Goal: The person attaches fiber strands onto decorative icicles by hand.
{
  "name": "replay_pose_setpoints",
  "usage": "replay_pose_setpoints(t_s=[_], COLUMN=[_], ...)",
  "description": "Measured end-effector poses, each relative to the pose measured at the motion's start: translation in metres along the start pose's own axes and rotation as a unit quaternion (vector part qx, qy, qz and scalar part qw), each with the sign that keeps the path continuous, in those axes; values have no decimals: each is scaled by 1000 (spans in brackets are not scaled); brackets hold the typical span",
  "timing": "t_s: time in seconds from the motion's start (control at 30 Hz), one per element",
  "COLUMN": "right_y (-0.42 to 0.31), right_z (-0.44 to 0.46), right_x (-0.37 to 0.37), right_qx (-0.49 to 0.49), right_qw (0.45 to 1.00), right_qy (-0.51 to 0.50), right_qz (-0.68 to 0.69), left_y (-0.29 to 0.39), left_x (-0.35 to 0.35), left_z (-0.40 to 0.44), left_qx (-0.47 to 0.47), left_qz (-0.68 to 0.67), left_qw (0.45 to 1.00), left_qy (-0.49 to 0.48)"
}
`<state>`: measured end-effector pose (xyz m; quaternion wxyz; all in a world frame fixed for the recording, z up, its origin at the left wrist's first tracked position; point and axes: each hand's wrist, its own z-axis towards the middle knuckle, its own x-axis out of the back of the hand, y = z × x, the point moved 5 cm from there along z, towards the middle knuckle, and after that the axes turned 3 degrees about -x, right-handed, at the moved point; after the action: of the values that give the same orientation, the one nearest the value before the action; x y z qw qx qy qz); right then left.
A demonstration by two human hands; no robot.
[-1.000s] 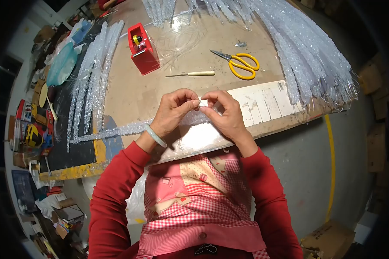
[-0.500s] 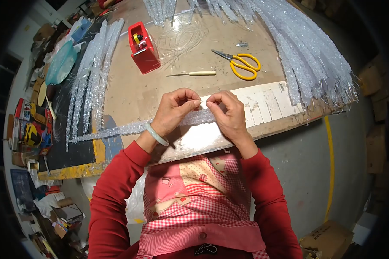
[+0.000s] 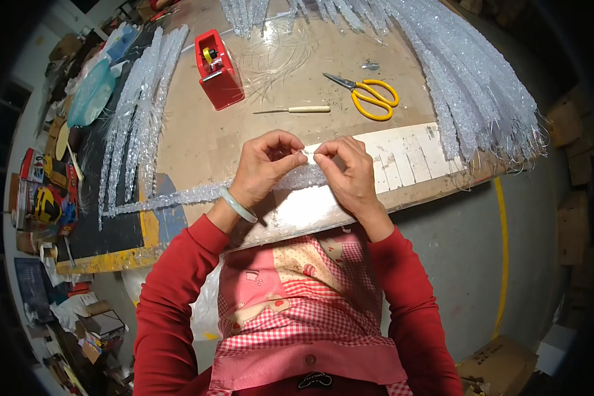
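A long clear sparkly strip lies along the table's near side and passes beneath both hands. Just above it, my left hand is closed in a pinch of thumb and forefinger. My right hand pinches the same way a short gap to the right, fingertips nearly meeting the left ones. Something tiny and pale shows between the fingertips, too small to make out. Beyond the hands lie an awl with a pale handle and yellow-handled scissors, their blades slightly apart.
A red tape dispenser stands at the back left, beside loose clear threads. Sparkly strips are piled at the right and at the left. A white marked board lies along the table's near edge.
Both hands stay almost in place, still pinching close together. The fingertips have shifted only slightly, and the camera view has moved a little.
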<state>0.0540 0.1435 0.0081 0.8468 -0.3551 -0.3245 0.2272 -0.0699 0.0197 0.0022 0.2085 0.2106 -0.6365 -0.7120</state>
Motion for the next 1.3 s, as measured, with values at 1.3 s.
replay_pose_setpoints(t_s=[1.3], right_y=[9], right_z=[0], right_x=[-3], right_qx=[-50], right_qw=[998], right_qy=[-20], right_qz=[21], left_y=[1], left_x=[-3], left_z=[5], left_qx=[86], left_qz=[-20], left_qw=[996], left_qy=[9])
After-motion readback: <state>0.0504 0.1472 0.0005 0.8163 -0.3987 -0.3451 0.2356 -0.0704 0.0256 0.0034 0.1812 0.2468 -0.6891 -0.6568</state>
